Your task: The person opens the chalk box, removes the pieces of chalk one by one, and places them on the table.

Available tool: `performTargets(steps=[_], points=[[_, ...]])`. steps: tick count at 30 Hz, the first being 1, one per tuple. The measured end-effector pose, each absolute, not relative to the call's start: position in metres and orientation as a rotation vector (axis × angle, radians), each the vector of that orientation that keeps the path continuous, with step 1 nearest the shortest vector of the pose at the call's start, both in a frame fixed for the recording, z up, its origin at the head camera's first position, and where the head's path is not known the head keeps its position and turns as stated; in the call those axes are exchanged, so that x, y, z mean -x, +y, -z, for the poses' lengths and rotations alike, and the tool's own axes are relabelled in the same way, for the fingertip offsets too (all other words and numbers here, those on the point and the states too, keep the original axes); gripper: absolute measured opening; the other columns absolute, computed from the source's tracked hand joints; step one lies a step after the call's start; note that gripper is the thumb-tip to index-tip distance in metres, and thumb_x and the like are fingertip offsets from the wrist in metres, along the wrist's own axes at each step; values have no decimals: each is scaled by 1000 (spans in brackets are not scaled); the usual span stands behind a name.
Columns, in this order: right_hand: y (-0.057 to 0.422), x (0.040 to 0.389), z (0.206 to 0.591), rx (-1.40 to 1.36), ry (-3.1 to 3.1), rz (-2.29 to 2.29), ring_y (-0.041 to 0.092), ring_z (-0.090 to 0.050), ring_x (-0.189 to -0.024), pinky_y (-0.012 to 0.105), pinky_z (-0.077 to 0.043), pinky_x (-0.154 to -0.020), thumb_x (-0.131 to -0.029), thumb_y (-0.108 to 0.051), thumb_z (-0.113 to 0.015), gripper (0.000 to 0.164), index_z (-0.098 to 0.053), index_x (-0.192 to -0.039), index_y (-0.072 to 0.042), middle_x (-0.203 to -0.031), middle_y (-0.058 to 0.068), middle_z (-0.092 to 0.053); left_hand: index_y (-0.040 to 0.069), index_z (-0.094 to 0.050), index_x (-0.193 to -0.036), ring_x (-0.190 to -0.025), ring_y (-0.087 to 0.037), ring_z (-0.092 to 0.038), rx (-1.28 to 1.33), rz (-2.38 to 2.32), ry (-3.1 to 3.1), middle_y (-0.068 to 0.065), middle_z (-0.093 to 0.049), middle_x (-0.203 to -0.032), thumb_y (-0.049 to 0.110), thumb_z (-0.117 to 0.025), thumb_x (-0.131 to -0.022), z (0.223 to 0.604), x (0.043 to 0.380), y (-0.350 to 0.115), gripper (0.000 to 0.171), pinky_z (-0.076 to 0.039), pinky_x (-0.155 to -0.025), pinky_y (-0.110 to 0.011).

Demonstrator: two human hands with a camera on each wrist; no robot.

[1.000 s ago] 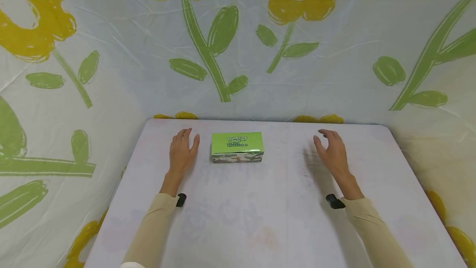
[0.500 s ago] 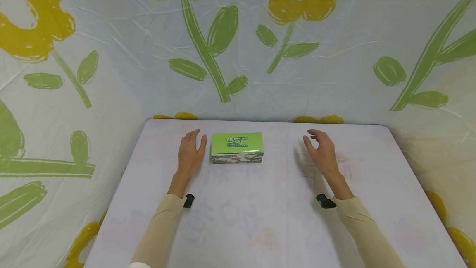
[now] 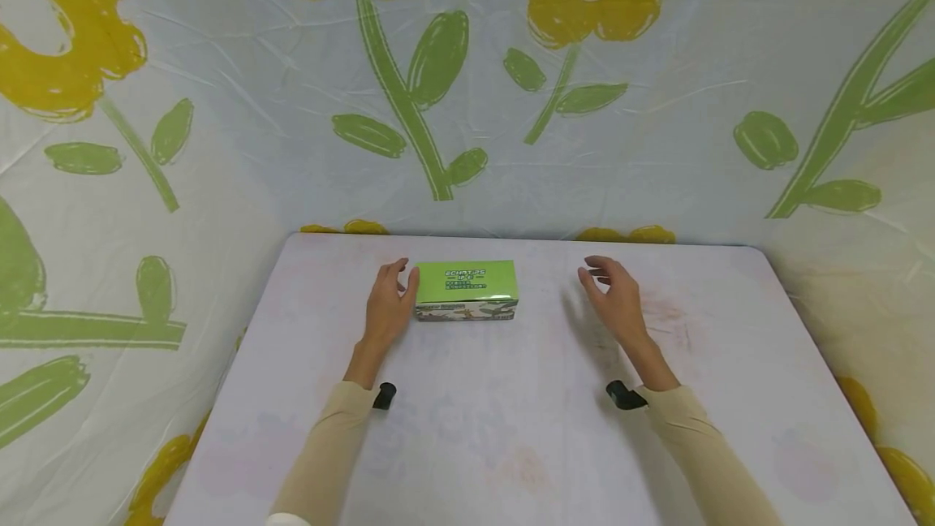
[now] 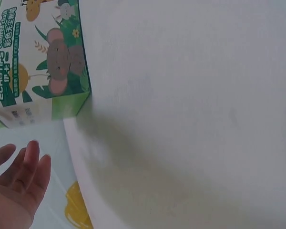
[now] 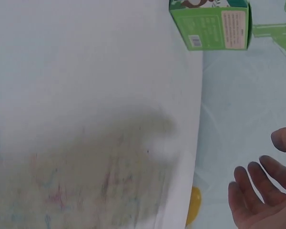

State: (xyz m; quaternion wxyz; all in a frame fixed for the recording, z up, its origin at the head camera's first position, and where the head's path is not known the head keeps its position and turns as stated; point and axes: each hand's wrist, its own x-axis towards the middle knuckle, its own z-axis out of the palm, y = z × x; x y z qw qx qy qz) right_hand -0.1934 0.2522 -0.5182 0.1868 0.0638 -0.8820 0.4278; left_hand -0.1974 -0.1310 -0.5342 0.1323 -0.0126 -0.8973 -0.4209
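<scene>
Now | I see left hand point(image 3: 388, 311) and right hand point(image 3: 617, 303) further inward than a second ago | left just beside box point(image 3: 466, 282), right well apart from it | both loosely spread | box sits on table point(image 3: 504, 420) between them, flanked but unheld

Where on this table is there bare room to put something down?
The widest bare patch of table lies between the sleeves, on the near side of the green box. A smaller one lies between the box and the right hand. It is tight at the box's left end, beside the left hand.
</scene>
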Motion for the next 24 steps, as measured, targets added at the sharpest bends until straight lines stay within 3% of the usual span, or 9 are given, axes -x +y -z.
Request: performTargets(steps=[3, 8, 11, 14, 19, 24], points=[[248, 193, 518, -172, -2505, -1252, 37, -65, -109, 49, -55, -96, -102, -17, -66, 34, -63, -127, 6, -123, 22, -67, 0, -60, -138, -88, -26, -59, 43, 1257, -2584, -17, -62, -125, 36, -53, -107, 537, 198, -128, 48, -52, -73, -38], [241, 191, 519, -169, -2536, -1325, 34, -66, -111, 17, -50, -92, -102, -18, -66, 35, -63, -129, 4, -126, 21, -66, 1, -60, -137, -87, -23, -58, 64, 1353, -2565, -14, -62, -123, 32, -57, -106, 541, 198, -125, 44, -51, -73, -34], [236, 191, 520, -169, -2554, -1366, 33, -66, -112, 8, -45, -90, -102, -20, -67, 36, -62, -130, 3, -128, 21, -66, 0, -59, -136, -87, -23, -58, 71, 1417, -2542, -14, -63, -121, 29, -60, -104, 542, 198, -124, 43, -51, -74, -33], [230, 191, 519, -160, -2582, -1403, 32, -65, -114, 15, -50, -94, -102, -22, -67, 37, -62, -130, 1, -129, 20, -66, 0, -58, -136, -86, -23, -58, 71, 1461, -2519, -15, -63, -119, 26, -62, -103, 544, 198, -124, 43, -51, -74, -33], [221, 189, 517, -139, -2621, -1490, 33, -64, -117, 44, -54, -103, -102, -25, -68, 41, -60, -134, 1, -133, 19, -64, 0, -59, -136, -86, -23, -59, 81, 1512, -2495, -16, -63, -119, 23, -64, -102, 547, 199, -122, 42, -52, -75, -32], [213, 190, 517, -142, -2631, -1567, 34, -63, -119, 49, -52, -105, -101, -26, -68, 44, -59, -136, 0, -136, 18, -62, 2, -59, -137, -88, -26, -60, 101, 1581, -2497, -16, -62, -122, 22, -66, -102, 545, 198, -117, 42, -52, -76, -33]])
